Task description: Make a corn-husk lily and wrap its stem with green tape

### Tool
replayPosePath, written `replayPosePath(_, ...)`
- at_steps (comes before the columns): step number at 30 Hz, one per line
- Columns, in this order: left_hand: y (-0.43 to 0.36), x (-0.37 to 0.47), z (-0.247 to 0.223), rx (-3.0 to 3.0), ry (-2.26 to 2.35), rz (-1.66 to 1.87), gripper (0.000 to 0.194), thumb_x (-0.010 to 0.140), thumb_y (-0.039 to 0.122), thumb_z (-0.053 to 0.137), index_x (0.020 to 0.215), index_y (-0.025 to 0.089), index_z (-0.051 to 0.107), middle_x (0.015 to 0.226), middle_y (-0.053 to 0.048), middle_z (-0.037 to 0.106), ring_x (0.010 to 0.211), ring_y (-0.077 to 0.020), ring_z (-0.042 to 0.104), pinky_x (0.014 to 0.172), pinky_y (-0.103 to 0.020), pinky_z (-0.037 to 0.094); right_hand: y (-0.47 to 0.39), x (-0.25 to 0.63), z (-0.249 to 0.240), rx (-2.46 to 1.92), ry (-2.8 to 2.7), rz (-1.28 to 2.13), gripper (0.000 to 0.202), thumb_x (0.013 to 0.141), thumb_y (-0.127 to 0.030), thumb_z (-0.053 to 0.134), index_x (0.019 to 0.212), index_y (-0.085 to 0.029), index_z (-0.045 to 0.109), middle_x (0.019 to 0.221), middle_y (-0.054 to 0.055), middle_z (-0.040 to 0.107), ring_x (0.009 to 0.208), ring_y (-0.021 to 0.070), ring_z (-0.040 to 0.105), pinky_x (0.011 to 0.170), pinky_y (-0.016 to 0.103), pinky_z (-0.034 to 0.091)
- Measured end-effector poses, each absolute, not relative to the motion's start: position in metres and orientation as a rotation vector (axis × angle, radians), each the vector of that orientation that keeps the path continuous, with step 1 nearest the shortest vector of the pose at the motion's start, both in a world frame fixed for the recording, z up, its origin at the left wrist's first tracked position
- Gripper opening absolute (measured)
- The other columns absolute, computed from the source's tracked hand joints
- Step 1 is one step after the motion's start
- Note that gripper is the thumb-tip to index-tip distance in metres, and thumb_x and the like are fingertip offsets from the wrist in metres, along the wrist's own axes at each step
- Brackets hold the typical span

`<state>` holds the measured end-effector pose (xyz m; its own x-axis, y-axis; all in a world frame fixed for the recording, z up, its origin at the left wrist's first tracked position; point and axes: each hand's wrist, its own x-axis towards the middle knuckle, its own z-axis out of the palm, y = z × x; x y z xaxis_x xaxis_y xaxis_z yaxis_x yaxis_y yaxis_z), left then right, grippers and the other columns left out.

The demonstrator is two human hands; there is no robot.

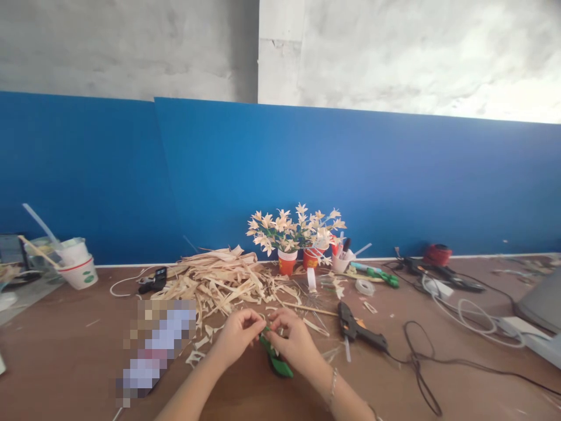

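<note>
My left hand [241,336] and my right hand [293,339] meet above the table's near middle, fingertips almost touching. Both are closed in a pinch on a green strip [280,366], whose lower end hangs between and below them. Something small and pale shows by my right fingers, too small to make out. Behind my hands lies a heap of pale dry husk strips [223,278]. To the right of them a black glue gun [357,330] rests on the table. Pale flowers [284,225] on green stems stand in a red cup [287,263] at the back.
A pixelated flat object [155,351] lies left on the brown table [56,351]. A paper cup [80,273] stands far left, a tape roll [364,287] right of centre. Dark and white cables [464,359] cross the right side. A blue partition [350,164] closes the back.
</note>
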<state>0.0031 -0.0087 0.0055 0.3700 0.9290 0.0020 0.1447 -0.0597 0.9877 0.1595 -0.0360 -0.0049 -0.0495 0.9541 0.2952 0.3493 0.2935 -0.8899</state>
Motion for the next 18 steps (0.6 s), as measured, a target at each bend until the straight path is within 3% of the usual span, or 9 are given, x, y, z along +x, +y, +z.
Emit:
replayPosePath(4, -0.0069, 0.0027, 0.0029, 1.456, 1.031, 0.829, 0.024, 0.062, 0.037, 0.065, 0.070, 0.015, 0.058, 0.051, 0.005, 0.054, 0.043, -0.0083, 0.045, 0.042, -0.020, 0.035, -0.0376, 0.1619, -0.0042, -1.267, -1.725, 0.409, 0.009, 0.069, -0.015, 0.059, 0.061, -0.019, 0.060, 0.090, 0.006, 0.058, 0.089, 0.0198, 0.052, 0.079, 0.032, 0.039)
replayPosePath(10, -0.0063, 0.0010, 0.0015, 1.393, 1.133, 0.733, 0.028, 0.069, 0.042, 0.057, 0.075, 0.015, 0.056, 0.041, 0.005, 0.055, 0.026, -0.0035, 0.026, 0.030, -0.017, 0.014, -0.0396, 0.1637, 0.0006, -1.269, -1.906, 0.079, 0.012, 0.073, -0.014, 0.056, 0.067, -0.022, 0.063, 0.093, 0.005, 0.059, 0.089, 0.0217, 0.049, 0.077, 0.035, 0.036)
replayPosePath(14, -0.0057, 0.0002, 0.0065, 1.455, 1.071, 0.834, 0.021, 0.066, 0.035, 0.060, 0.068, 0.015, 0.057, 0.055, 0.001, 0.061, 0.043, -0.0092, 0.050, 0.037, -0.019, 0.033, -0.0398, 0.1623, 0.0016, -1.277, -1.908, 0.104, 0.013, 0.073, -0.013, 0.057, 0.064, -0.021, 0.063, 0.091, 0.005, 0.060, 0.089, 0.0212, 0.050, 0.077, 0.035, 0.036)
replayPosePath(18, -0.0042, -0.0015, 0.0090, 1.539, 1.050, 0.863, 0.017, 0.065, 0.032, 0.061, 0.067, 0.015, 0.060, 0.057, 0.000, 0.060, 0.053, -0.0141, 0.056, 0.043, -0.022, 0.039, -0.0379, 0.1618, -0.0003, -1.285, -1.795, 0.376, 0.011, 0.072, -0.019, 0.062, 0.062, -0.021, 0.065, 0.087, 0.005, 0.062, 0.086, 0.0200, 0.053, 0.078, 0.033, 0.038)
